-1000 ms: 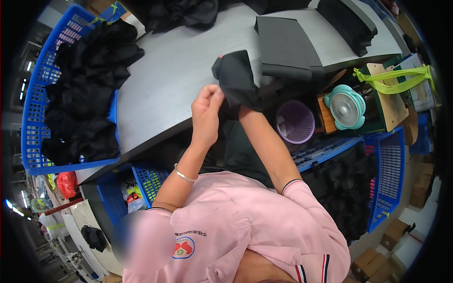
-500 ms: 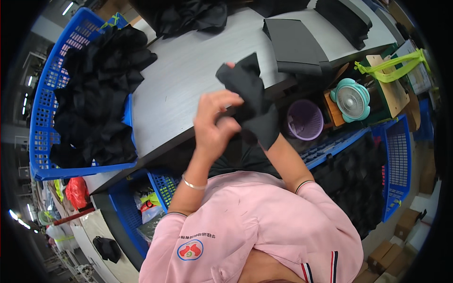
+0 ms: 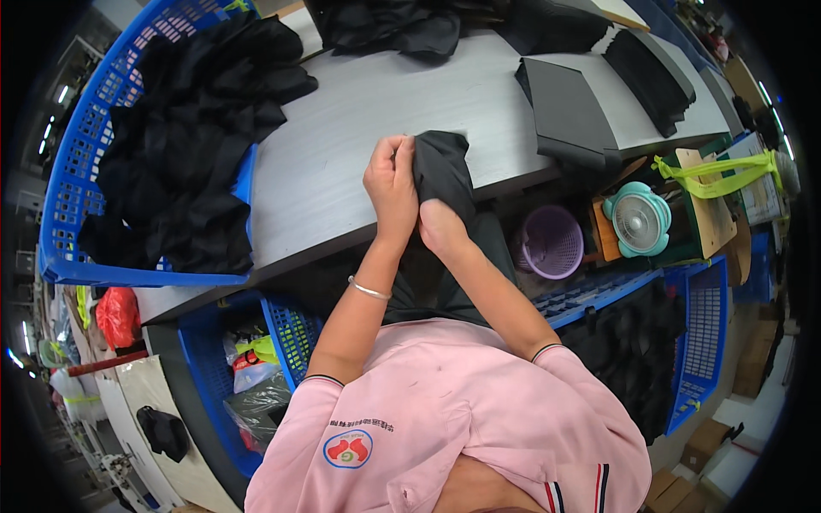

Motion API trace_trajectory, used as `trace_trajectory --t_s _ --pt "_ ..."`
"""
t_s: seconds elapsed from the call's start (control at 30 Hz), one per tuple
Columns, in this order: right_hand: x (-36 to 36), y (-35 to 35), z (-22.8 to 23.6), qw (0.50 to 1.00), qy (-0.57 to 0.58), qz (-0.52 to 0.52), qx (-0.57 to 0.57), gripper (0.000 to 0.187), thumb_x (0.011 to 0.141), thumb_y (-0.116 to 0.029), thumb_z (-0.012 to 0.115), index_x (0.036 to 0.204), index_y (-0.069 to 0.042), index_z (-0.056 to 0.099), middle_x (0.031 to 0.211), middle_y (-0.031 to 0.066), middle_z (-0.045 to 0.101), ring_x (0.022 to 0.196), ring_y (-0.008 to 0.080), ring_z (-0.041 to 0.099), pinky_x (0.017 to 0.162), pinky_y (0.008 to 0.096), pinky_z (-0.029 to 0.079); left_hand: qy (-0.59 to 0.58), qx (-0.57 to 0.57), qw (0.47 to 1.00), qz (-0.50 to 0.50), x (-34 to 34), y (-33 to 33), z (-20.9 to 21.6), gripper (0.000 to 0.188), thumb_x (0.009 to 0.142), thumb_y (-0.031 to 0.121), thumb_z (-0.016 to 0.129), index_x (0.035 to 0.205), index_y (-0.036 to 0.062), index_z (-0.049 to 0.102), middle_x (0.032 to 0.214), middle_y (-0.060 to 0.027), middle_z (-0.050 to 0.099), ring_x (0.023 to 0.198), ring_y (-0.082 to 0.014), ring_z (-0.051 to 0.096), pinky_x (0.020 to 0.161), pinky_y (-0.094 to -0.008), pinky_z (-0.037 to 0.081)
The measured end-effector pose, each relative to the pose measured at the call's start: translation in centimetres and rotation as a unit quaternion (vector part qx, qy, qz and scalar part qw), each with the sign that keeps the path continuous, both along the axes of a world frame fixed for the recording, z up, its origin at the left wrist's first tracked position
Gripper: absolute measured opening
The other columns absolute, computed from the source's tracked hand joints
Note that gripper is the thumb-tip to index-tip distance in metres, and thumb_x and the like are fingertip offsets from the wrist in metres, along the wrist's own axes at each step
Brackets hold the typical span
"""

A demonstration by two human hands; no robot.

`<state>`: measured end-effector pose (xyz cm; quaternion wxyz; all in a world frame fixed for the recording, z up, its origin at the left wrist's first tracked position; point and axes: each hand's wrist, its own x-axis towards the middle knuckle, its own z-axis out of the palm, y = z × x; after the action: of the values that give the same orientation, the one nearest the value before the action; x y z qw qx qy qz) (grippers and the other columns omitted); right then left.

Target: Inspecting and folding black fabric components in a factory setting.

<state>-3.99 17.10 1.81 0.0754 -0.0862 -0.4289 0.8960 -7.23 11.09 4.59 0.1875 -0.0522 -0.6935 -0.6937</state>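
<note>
A dark black fabric piece [image 3: 445, 162] is held up in front of me, over the near edge of the grey table. My left hand [image 3: 392, 181] is closed, its fingers gripping the left edge of the cloth. From below, my right hand [image 3: 442, 227] reaches into or behind the same cloth, which hides its fingers. Both wrists are close together. To the right of my hands lies a stack of flat dark panels [image 3: 571, 111] on the table.
A blue basket [image 3: 145, 278] heaped with black cloth [image 3: 188, 145] stands at the left. More black fabric [image 3: 393, 30] lies at the table's far side. Below the table edge are a purple bin [image 3: 552, 244], a teal fan [image 3: 637, 218] and another blue basket [image 3: 705, 333] holding black pieces.
My left hand, apart from the cloth and half curled before, has closed on its left edge. The cloth has come lower and changed shape. The whole view has shifted slightly.
</note>
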Motion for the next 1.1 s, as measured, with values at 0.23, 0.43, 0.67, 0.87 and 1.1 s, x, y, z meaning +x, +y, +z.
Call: trace_trajectory --t_s 0.23,0.43,0.67,0.87,1.1 --pt "7.7 1.5 2.5 0.961 0.089 0.186 0.183 0.035 0.104 -0.017 0.049 0.133 0.001 0.049 0.113 0.0056 0.06 0.101 0.013 0.056 0.091 0.0295 0.045 -0.029 0.137 0.989 -0.043 -8.1 -3.6 -0.5 0.02 0.098 0.017 0.063 0.089 0.0006 0.069 0.071 0.0073 0.055 0.065 -0.0034 0.043 0.058 -0.0208 0.036" --pt "7.9 3.9 1.5 0.993 -0.008 0.075 0.089 0.033 0.102 -0.022 0.056 0.123 0.004 0.056 0.118 0.01 0.062 0.115 0.0203 0.06 0.102 0.0345 0.044 -0.022 0.104 0.994 -0.032 -6.7 -4.7 0.5 0.025 0.099 0.021 0.064 0.087 0.0002 0.067 0.07 0.0078 0.052 0.063 -0.0019 0.041 0.055 -0.0211 0.034" --pt "2.7 3.3 2.8 0.801 0.079 -0.135 0.578 0.057 0.097 -0.018 0.061 0.144 0.008 0.04 0.145 0.028 0.044 0.133 0.0331 0.047 0.113 0.0384 0.034 0.007 -0.036 0.998 -0.058 -0.9 -2.9 1.7 0.019 0.096 0.017 0.068 0.087 0.0012 0.066 0.07 0.0029 0.055 0.063 -0.0043 0.043 0.056 -0.022 0.036" --pt "1.2 2.1 4.5 0.994 0.009 0.101 -0.027 0.035 0.094 0.002 0.046 0.124 0.004 0.063 0.111 0.0086 0.068 0.098 0.0126 0.064 0.089 0.0251 0.051 0.121 -0.005 0.991 0.053 -1.6 -4.6 -1.4 0.01 0.096 0.006 0.066 0.088 0.001 0.065 0.08 -0.0027 0.063 0.068 -0.008 0.054 0.063 -0.0224 0.044" --pt "-1.0 2.6 3.3 0.983 0.036 -0.003 0.182 0.018 0.093 0.001 0.061 0.11 0.0 0.065 0.088 0.0042 0.071 0.078 0.0071 0.065 0.069 0.0238 0.054 -0.304 0.333 0.846 -0.285 -0.2 -6.3 -3.1 0.014 0.101 0.017 0.061 0.107 0.0046 0.064 0.089 -0.0019 0.067 0.074 -0.0073 0.062 0.067 -0.023 0.053"
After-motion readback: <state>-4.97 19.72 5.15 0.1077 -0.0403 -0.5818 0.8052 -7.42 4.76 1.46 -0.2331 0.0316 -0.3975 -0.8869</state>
